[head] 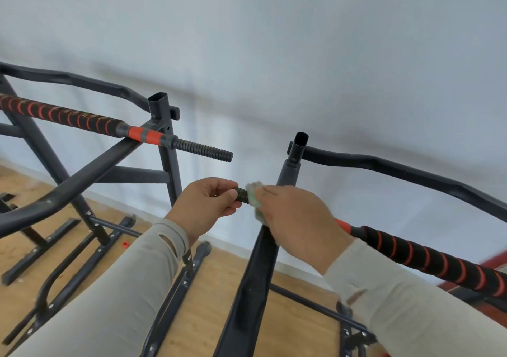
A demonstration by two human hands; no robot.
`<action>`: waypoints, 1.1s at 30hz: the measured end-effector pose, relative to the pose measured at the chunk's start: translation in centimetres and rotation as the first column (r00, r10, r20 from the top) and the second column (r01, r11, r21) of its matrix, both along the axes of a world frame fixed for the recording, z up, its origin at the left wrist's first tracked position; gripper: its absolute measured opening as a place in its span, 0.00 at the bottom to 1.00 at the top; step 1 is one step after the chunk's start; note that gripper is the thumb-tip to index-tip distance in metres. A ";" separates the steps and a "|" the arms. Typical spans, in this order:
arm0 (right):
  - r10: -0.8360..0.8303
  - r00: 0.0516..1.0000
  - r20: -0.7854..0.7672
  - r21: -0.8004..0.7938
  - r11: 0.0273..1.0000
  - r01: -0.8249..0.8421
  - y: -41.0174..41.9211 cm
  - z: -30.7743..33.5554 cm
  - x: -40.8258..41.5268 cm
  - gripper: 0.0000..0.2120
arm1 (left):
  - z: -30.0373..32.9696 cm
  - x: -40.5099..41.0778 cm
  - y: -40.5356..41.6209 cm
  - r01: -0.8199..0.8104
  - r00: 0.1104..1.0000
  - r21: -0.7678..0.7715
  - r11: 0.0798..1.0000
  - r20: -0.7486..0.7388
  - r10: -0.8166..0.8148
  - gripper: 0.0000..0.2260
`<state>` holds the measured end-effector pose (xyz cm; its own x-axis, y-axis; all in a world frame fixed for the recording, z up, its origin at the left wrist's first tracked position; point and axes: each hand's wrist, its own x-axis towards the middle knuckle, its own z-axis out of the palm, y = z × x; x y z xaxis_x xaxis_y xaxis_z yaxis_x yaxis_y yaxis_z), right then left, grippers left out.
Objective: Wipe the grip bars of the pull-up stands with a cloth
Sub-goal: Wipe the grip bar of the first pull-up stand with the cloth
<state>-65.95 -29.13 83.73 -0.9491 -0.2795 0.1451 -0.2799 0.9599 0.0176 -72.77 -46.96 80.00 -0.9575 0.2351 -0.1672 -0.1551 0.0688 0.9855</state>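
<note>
Mid-wipe: left hand (208, 203) pinches ribbed black bar end (242, 195); right hand (296, 219) grips pale green cloth (255, 192) around it; next, slide toward red-striped foam grip (428, 255).

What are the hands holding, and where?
The left hand grips the ridged end of the right stand's grip bar. The right hand holds a green cloth around that bar.

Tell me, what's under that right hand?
The right hand presses a green cloth around the right stand's grip bar. The bar's stretch beneath cloth and hand is hidden.
</note>
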 end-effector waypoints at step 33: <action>-0.006 0.994 0.113 -0.100 0.995 0.018 -4.8 0.9 -3.0 0.04 | -1.8 -1.0 -1.6 0.138 0.990 0.159 0.978 0.009 -0.141 0.13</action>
